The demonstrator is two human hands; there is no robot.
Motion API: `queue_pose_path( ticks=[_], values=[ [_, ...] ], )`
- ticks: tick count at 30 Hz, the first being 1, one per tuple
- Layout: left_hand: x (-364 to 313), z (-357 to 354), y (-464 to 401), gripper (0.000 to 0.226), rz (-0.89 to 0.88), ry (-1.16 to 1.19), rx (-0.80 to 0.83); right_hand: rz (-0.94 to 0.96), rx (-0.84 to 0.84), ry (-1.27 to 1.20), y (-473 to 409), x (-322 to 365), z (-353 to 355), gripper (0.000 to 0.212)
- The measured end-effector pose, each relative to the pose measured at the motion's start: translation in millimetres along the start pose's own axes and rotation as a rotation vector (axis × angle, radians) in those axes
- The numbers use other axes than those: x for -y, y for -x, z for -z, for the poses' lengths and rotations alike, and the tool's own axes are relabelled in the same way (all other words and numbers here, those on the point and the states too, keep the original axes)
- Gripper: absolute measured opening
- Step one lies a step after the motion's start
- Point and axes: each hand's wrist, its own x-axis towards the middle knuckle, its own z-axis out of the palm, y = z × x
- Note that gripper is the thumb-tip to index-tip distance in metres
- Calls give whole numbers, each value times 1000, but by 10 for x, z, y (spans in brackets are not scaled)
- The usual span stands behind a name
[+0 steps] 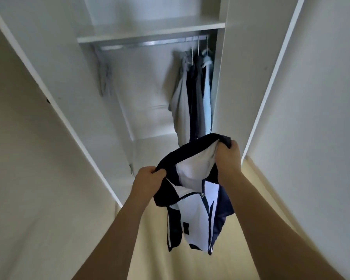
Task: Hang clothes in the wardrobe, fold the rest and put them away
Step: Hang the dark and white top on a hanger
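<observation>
Jacket (198, 201), dark navy with white panels and a half-open zip, hangs in the air in front of the open wardrobe (150, 29), held up by its collar. The left hand (148, 178) clenches the dark collar edge on one side; the right hand (228, 156) grips the other side, fingers curled into the white lining. Inside, a rail (141, 44) runs under the shelf, with hung clothes (192, 93) bunched at its right end and one grey piece (105, 77) at the left. No hanger shows in either hand. The likely trouble: the slippery fabric could slide off a hanger if the open zip lets one shoulder drop, or the jacket could snag the crowded clothes at the right.
</observation>
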Motion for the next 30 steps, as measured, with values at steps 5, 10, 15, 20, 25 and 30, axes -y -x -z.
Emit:
queue_pose_path(
  ticks=[5,10,15,20,25,30],
  values=[
    [-199,127,-771,32,78,-65,6,75,106,135,-665,337,-639,25],
    [-419,236,-1587,30,136,-260,92,116,171,168,-1285,564,-1295,27],
    [-820,558,-2804,16,64,-300,19,168,272,244,-2057,870,-2061,16],
    [-1176,918,-4031,24,-20,-379,-133,147,369,317,-2723,1096,-2773,19],
    [-1485,1292,-4981,36,-55,-542,-292,154,442,355,-3254,1341,-3319,18],
    [-1595,1644,-5561,20,43,-654,-390,166,542,406,-3591,1603,-3749,20]
  ],
)
